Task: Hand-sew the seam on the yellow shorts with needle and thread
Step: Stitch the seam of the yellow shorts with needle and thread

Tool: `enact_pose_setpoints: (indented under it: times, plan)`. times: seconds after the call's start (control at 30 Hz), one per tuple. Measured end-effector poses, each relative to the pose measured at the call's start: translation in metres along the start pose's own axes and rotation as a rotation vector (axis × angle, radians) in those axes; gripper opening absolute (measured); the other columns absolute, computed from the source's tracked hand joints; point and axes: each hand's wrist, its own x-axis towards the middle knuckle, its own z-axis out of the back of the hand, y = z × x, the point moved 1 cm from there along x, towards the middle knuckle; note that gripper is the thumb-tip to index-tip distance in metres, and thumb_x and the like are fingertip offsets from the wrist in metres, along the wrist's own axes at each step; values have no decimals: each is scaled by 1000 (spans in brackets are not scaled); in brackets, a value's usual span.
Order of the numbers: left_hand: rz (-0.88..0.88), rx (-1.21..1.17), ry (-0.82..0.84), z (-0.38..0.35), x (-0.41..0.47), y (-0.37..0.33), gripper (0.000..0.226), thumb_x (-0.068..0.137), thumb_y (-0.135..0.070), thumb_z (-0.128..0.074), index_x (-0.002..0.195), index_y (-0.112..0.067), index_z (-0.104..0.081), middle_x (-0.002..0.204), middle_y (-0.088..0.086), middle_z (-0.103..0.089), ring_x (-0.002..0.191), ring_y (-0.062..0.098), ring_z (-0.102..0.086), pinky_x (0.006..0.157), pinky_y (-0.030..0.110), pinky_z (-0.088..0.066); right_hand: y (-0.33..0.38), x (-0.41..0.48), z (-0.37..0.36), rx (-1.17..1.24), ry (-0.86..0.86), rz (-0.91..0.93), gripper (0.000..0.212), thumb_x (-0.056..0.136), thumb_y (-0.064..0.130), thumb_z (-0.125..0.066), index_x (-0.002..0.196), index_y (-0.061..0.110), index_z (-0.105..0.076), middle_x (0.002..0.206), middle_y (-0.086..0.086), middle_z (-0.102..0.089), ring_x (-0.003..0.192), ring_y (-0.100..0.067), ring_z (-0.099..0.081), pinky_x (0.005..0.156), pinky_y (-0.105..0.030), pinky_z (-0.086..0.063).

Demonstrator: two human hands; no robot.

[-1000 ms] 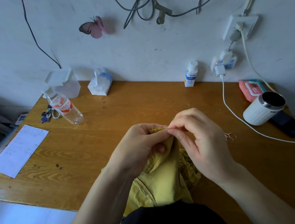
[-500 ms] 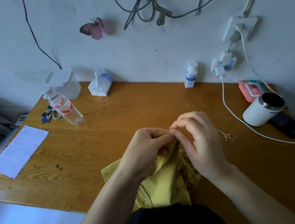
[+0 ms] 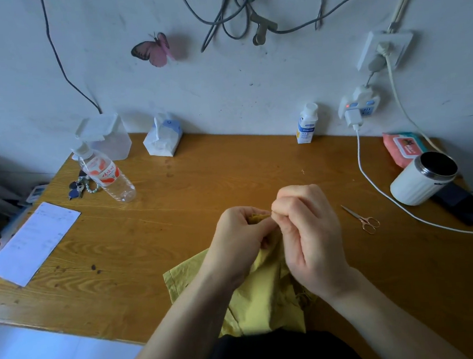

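Left hand grips raised fold of yellow shorts, same as half second ago. Right hand now curled tighter, fist-like, pinching fold's top edge; needle too small to tell. Shorts bunched at table near edge, under both hands. Scissors now fully uncovered, right of hands.

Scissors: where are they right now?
Head view: the scissors lie on the table to the right of the right hand, between it and the white cup, beside the white cable.
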Motion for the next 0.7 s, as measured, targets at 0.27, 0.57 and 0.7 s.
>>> enact_pose_setpoints:
  times: [0.27,0.57,0.7]
  plan:
    - [118,-202,-86,15,3,7,9,84,-5,-64,80,-1,-71,74,16,-63,60,20,-51,53,21,-48,-12,12,5,970,-119,-953,23,100,9,-38,80,14,-47,62,3,-57,46,-9,-41,44,-21,-37]
    - [173,-374,-110,38,7,4,11,86,0,-58,80,3,-66,65,10,-63,54,12,-54,45,15,-46,-24,21,28,1247,-327,-1125,27,100,11,-34,77,13,-47,54,4,-47,44,-6,-38,42,-16,-36]
    - [182,-397,-126,43,9,3,10,86,0,-57,81,4,-65,62,8,-63,50,9,-56,44,15,-46,-28,24,36,1270,-378,-1110,28,100,11,-35,75,14,-48,55,5,-47,45,-6,-40,44,-16,-37]
